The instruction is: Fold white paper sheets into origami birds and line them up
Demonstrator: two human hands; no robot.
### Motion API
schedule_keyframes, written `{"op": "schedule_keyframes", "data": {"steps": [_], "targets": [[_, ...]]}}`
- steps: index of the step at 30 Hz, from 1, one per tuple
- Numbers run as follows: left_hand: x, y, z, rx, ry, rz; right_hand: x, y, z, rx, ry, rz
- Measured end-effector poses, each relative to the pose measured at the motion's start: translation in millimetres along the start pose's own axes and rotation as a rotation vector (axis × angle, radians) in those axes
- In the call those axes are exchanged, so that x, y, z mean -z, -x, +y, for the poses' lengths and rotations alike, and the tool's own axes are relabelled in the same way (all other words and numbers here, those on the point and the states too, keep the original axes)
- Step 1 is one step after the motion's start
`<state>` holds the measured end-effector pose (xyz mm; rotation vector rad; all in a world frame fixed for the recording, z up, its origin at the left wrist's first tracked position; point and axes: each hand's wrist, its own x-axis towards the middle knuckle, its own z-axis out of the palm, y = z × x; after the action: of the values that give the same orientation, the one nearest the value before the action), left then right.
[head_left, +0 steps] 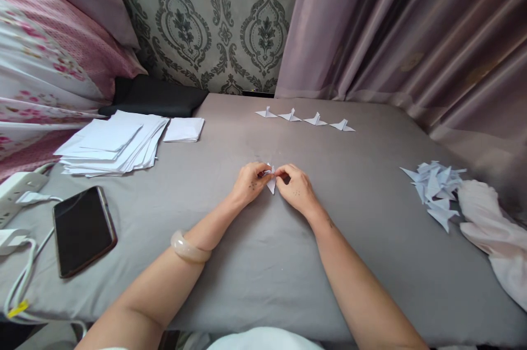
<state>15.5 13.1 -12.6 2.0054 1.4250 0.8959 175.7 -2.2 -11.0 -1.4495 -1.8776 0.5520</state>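
Observation:
Between my two hands, at the middle of the table, is a small folded white paper crane (271, 184), one pointed end towards me. My left hand (250, 182) pinches its left side between thumb and fingers. On the other side my right hand (295, 186) pinches it too, the thumb and forefinger closed on the paper. The fingertips hide much of the upper folds. Farther back stands a row of several finished-looking paper cranes (317, 119). A heap of more paper cranes (437, 182) lies to the right of my right hand.
On the left are a large stack of white paper (111, 146), a smaller stack of paper squares (184, 129), a phone (83, 230) and a power strip (20, 190) with cables. White cloth (489, 223) lies at the right edge. Curtains (370, 20) hang behind the grey-covered table (362, 185).

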Motion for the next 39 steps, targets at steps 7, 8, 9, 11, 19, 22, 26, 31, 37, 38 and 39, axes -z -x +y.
{"op": "schedule_keyframes", "data": {"steps": [7,8,9,11,19,22,26,31,37,38,39], "targets": [[0.5,0.0,-0.8,0.009,-0.009,0.003,0.2,-1.1,0.0,-0.006,-0.019,0.023],[0.6,0.1,-0.8,0.012,-0.008,0.0,0.3,-1.3,-0.3,-0.008,-0.02,0.027],[0.8,0.2,-0.8,0.015,-0.008,-0.003,0.6,-1.4,-0.7,-0.013,-0.021,0.029],[1.2,0.4,-0.6,0.023,-0.004,-0.01,1.2,-1.4,-1.5,-0.025,-0.02,0.024],[1.7,0.5,-0.7,0.001,-0.013,-0.015,0.9,-2.0,-0.7,-0.004,-0.003,0.004],[2.4,0.4,-0.2,-0.019,-0.028,-0.022,-0.5,-3.6,-0.5,0.0,-0.049,0.002],[3.4,-0.3,-0.3,-0.047,-0.074,-0.044,-0.6,-5.1,-3.3,-0.026,-0.111,-0.012],[3.1,-1.2,-2.2,-0.078,-0.135,-0.059,1.3,-6.5,-10.7,-0.138,-0.108,-0.043],[4.3,0.0,0.1,-0.097,-0.163,-0.07,1.2,-11.7,-17.3,-0.249,-0.092,-0.035],[4.3,0.1,0.0,-0.094,-0.16,-0.071,1.0,-12.3,-17.1,-0.267,-0.091,-0.038],[4.2,0.1,-0.4,-0.091,-0.155,-0.074,1.0,-12.8,-16.7,-0.281,-0.092,-0.041]]}}
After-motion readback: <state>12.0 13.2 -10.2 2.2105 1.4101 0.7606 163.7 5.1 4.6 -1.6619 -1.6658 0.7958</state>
